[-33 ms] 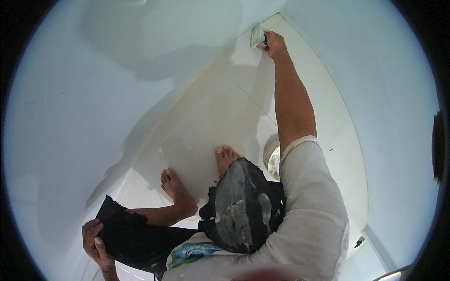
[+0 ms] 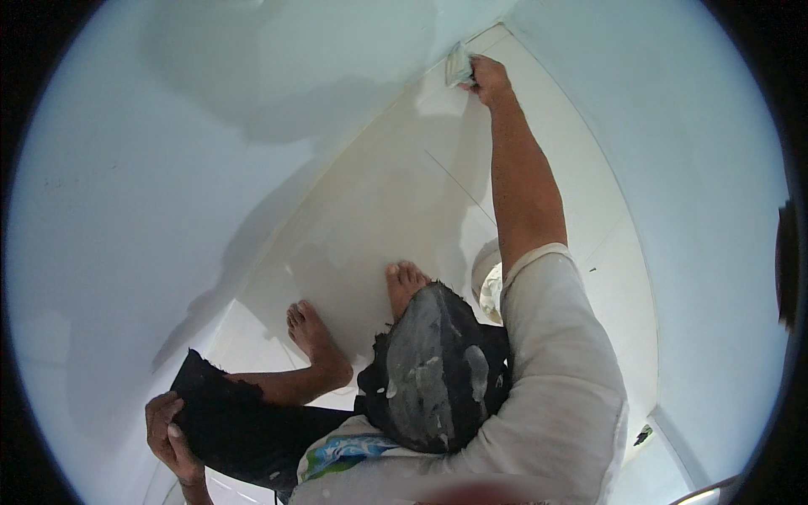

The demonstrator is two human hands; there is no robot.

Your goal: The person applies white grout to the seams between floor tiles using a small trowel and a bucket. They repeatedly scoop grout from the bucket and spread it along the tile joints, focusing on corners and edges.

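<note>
At the far end of the floor, my right hand [image 2: 491, 78] is closed round a flat, pale green-white paintbrush [image 2: 459, 66]. Its wide end meets the foot of the left wall [image 2: 252, 143], close to the corner; the handle is mostly hidden in my fingers. Near the lower left, my left hand [image 2: 172, 433] is curled over my bent knee, on the torn black trouser leg [image 2: 244, 433]. A round container [image 2: 486, 282] with something white inside stands beside my right arm, partly covered by the sleeve.
Pale blue walls close in on both sides and meet at the far corner. My bare feet stand on light floor tiles [image 2: 396, 185]. A small dark scrap [image 2: 644, 435] lies by the right wall's lower end. A dark object [image 2: 787, 265] juts in at the right rim.
My right hand and the paintbrush have shifted very slightly to the left along the foot of the wall. My left hand stays on the knee.
</note>
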